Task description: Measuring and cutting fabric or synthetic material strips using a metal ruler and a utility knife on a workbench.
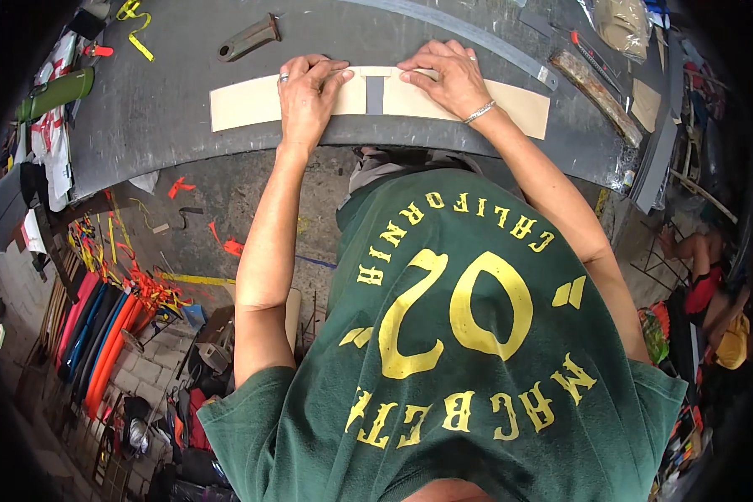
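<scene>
A long cream-coloured flat strip (510,109), like card or leather, lies crosswise near the front edge of the dark worktable (176,100). At its middle is a narrow rectangular gap (375,95) where dark grey shows, with a small cream piece bridging the top. My left hand (308,94) rests on the strip left of the gap, thumb and fingers pinched at the upper edge. Right of the gap, my right hand (450,79) pinches the same edge in a similar way. My palms and fingers cover parts of the strip.
Beyond my left hand lies a worn metal tool (249,38), with a yellow measuring tape (138,29) farther left. A long metal ruler (494,42) curves across the back right. Near it are a rough wooden bar (598,99) and a green roll (54,94) at far left.
</scene>
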### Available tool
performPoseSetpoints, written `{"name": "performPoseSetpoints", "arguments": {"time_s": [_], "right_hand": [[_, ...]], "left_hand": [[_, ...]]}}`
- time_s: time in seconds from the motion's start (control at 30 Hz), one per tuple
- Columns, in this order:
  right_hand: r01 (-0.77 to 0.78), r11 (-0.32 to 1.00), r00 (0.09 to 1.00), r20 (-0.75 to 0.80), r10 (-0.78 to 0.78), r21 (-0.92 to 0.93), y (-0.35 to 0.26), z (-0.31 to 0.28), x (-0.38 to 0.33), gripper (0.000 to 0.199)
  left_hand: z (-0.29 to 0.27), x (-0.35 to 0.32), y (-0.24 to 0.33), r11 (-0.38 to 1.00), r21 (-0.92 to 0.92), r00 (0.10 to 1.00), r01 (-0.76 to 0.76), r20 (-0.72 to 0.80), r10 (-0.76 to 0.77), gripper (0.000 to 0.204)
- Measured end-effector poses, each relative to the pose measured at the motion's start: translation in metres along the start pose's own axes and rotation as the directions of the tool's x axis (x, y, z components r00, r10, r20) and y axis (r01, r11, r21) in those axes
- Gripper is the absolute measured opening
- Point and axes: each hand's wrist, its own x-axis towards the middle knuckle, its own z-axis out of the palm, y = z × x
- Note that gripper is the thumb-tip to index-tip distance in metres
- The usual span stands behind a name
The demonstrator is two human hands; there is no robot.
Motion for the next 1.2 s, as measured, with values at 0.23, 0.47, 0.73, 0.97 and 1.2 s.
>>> {"name": "performPoseSetpoints", "arguments": {"time_s": [0.23,0.47,0.73,0.97,1.2], "right_hand": [[0.009,1.0,1.0,0.01,-0.008,-0.008,0.002,0.002,-0.001,0.024],[0.018,1.0,1.0,-0.005,-0.018,-0.015,0.005,0.004,-0.002,0.023],[0.022,1.0,1.0,-0.004,-0.022,-0.017,0.005,0.003,-0.003,0.021],[0.011,0.999,1.0,-0.002,-0.011,-0.033,0.002,0.001,-0.004,0.02],[0.041,0.999,0.998,-0.047,-0.041,0.0,0.004,0.002,-0.004,0.018]], "left_hand": [[0.002,-0.001,-0.001,1.0,-0.002,1.0,-0.01,-0.007,0.01,0.022],[0.003,-0.002,-0.002,1.0,0.013,1.0,-0.019,-0.005,0.019,0.021],[0.005,-0.002,-0.001,0.999,0.02,1.0,-0.026,-0.006,0.026,0.02],[0.006,-0.006,0.005,0.988,0.092,0.991,-0.12,-0.054,0.125,0.018],[0.009,-0.012,0.017,0.98,0.165,0.994,-0.108,0.05,0.101,0.015]]}}
